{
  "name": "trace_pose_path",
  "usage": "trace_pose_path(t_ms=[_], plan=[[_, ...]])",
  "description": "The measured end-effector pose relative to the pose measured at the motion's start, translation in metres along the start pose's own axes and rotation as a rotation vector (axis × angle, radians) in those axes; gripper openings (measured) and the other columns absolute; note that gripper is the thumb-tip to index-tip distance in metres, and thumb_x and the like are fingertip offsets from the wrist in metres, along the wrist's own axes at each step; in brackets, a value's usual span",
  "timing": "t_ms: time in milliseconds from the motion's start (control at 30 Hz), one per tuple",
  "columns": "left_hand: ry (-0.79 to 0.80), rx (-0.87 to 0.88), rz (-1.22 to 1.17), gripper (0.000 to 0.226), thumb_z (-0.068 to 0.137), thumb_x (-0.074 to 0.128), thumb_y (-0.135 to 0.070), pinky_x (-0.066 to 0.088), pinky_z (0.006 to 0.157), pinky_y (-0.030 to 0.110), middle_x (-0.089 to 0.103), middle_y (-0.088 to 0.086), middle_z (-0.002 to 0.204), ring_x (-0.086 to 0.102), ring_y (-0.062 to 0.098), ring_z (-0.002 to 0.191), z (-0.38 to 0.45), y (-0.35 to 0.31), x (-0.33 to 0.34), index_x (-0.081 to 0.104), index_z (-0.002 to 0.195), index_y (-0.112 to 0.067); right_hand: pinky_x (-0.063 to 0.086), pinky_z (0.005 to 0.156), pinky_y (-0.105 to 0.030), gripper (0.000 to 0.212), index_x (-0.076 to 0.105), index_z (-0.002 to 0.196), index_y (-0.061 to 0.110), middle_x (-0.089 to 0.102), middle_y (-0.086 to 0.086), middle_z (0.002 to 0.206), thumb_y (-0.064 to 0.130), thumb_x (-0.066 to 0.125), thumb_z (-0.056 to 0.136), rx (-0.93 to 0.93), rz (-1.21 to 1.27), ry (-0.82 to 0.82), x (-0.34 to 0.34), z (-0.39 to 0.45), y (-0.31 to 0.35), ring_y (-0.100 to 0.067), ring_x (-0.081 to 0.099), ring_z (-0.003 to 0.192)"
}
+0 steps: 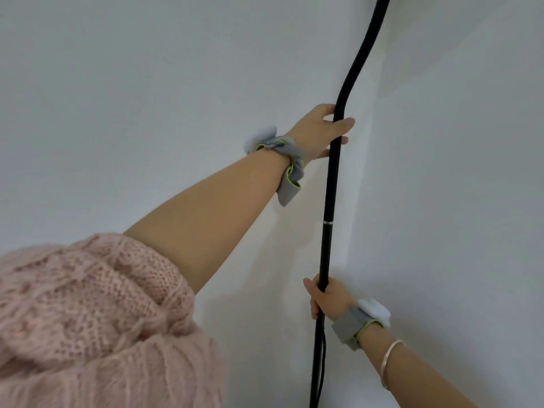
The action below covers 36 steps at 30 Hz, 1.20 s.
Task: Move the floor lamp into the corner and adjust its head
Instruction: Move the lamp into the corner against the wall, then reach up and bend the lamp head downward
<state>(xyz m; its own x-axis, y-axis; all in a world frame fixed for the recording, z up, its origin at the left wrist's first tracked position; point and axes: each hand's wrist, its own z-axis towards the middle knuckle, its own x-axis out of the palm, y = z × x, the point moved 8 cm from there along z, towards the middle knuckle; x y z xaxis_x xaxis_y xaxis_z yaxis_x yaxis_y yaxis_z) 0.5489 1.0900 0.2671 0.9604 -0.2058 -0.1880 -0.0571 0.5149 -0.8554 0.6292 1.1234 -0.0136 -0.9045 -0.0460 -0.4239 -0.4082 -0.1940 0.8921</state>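
The floor lamp's black pole (330,201) stands upright right in front of the white corner where two walls meet. Its upper part is a flexible neck that bends right and runs out of the top of the frame, so the lamp head is hidden. My left hand (322,132) grips the pole just below the bend. My right hand (325,295) grips it lower down, below a thin silver ring joint (327,222). A thin black cord (323,366) hangs beside the lower pole. The base is out of view.
White walls fill the view, meeting in a corner line (366,184) just right of the pole. Both wrists wear grey straps with white sensors; a silver bangle (390,360) sits on the right forearm. A pink knit sleeve (88,319) covers the lower left.
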Motion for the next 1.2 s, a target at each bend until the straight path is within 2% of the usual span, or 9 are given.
trace_pose_path(t_ms=[233,367,500,667,767,833,967,1100,1200], plan=[[-0.039,0.063,0.057,0.032,0.093,0.04,-0.013,0.047,0.062,0.028,0.043,0.0,0.069,0.046,0.013,0.058,0.015,-0.021,0.017,0.038,0.125,-0.015,0.043,0.044,-0.018,0.022,0.047,0.076,0.017,0.05,0.0,0.044,0.035,0.047,0.09,0.039,-0.02,-0.166,-0.01,-0.015,-0.005,-0.013,0.05,0.037],[-0.088,0.065,-0.016,0.011,0.095,0.034,-0.015,0.045,0.054,0.026,0.042,0.001,0.064,0.043,0.013,0.053,0.016,-0.021,0.006,0.041,0.101,-0.02,0.038,0.036,-0.013,0.034,0.042,0.063,0.021,0.047,0.0,0.049,0.041,0.045,0.089,0.081,-0.037,-0.244,-0.005,-0.015,-0.002,-0.015,0.05,0.04],[-0.062,0.137,0.037,0.01,0.096,0.032,-0.014,0.046,0.052,0.023,0.042,0.001,0.063,0.043,0.013,0.051,0.017,-0.021,0.001,0.038,0.101,-0.02,0.045,0.055,-0.028,0.037,0.04,0.059,0.021,0.048,0.0,0.049,0.043,0.046,0.088,0.043,-0.161,-0.219,-0.002,-0.013,0.004,-0.023,0.052,0.049],[0.023,0.255,0.222,0.027,0.091,0.035,-0.01,0.054,0.055,0.024,0.043,-0.001,0.062,0.048,0.006,0.045,0.018,-0.029,0.002,0.03,0.111,-0.027,0.047,0.067,-0.029,0.035,0.045,0.06,0.023,0.056,0.003,0.056,0.044,0.049,0.087,0.041,-0.31,0.065,0.003,-0.019,-0.002,-0.011,0.053,0.053],[0.063,0.285,0.275,0.029,0.091,0.037,-0.009,0.057,0.059,0.029,0.047,0.0,0.062,0.052,0.009,0.048,0.017,-0.028,0.011,0.028,0.112,-0.027,0.046,0.087,-0.031,0.033,0.058,0.101,0.014,0.066,-0.011,0.101,0.042,0.051,0.087,0.098,-0.61,0.348,-0.002,-0.032,-0.009,-0.025,0.061,0.096],[0.092,0.259,0.273,0.025,0.091,0.04,-0.008,0.057,0.059,0.029,0.049,0.003,0.064,0.054,0.014,0.052,0.019,-0.023,0.021,0.029,0.109,-0.021,0.043,0.091,-0.026,0.044,0.051,0.121,0.012,0.062,-0.012,0.121,0.039,0.054,0.086,0.091,-0.713,0.374,-0.033,-0.039,0.011,-0.025,0.057,0.11],[0.149,0.179,0.312,0.02,0.09,0.047,-0.007,0.059,0.055,0.025,0.052,0.006,0.069,0.058,0.016,0.056,0.025,-0.009,0.029,0.03,0.097,-0.014,0.04,0.078,-0.022,0.025,0.063,0.104,0.001,0.069,-0.019,0.106,0.018,0.056,0.087,-0.263,-0.719,-0.109,-0.139,-0.055,0.132,-0.031,0.062,0.097],[0.195,0.131,0.288,0.026,0.089,0.051,-0.008,0.061,0.057,0.027,0.058,0.006,0.069,0.066,0.009,0.05,0.029,0.003,0.03,0.034,0.077,-0.024,0.037,0.094,-0.039,0.03,0.057,0.113,-0.003,0.061,-0.025,0.117,0.004,0.045,0.086,-0.637,-0.942,-0.663,-0.226,-0.095,0.259,-0.039,0.055,0.108],[0.199,0.116,0.249,0.026,0.089,0.05,-0.007,0.06,0.055,0.025,0.059,0.006,0.069,0.066,0.012,0.053,0.027,0.005,0.028,0.034,0.077,-0.024,0.028,0.105,-0.046,0.05,0.039,0.132,0.001,0.041,-0.024,0.14,0.005,0.04,0.082,-0.792,-1.285,-0.866,-0.24,-0.111,0.34,-0.041,0.038,0.127]])
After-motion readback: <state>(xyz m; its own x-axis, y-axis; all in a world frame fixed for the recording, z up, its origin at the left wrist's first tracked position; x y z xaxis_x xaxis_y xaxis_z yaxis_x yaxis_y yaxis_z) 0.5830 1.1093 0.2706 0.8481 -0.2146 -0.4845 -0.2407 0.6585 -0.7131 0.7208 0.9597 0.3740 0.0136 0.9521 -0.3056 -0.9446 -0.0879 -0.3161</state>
